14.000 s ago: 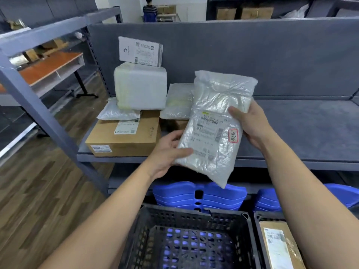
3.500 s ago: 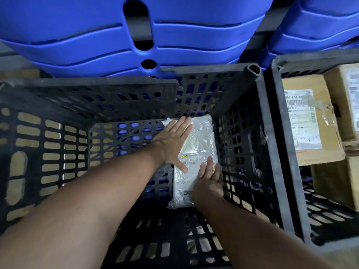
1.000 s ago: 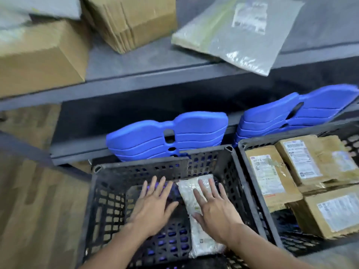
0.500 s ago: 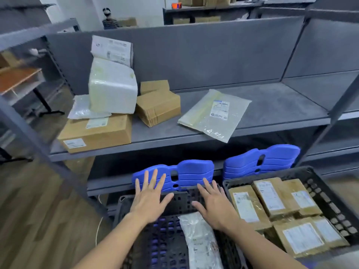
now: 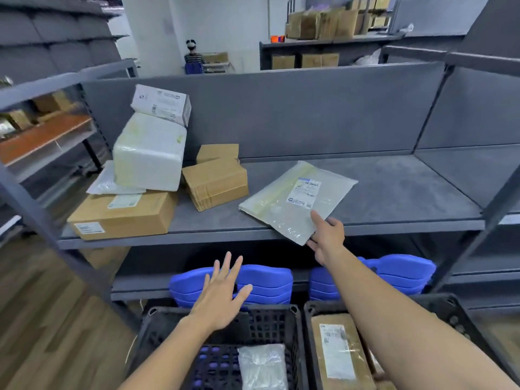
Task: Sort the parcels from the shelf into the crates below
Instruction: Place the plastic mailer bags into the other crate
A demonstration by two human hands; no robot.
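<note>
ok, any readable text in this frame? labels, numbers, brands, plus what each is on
No text is legible; every label is too blurred.
flat mailer: white label, unreadable.
large cardboard box: two labels, unreadable.
white carton on the stack: printed panels, unreadable.
boxed parcel in the right crate: barcode label, unreadable.

No legible text: blurred shipping labels (image 5: 304,192) on the flat mailer (image 5: 281,218), the large carton (image 5: 126,218), the crated carton (image 5: 337,353).
</note>
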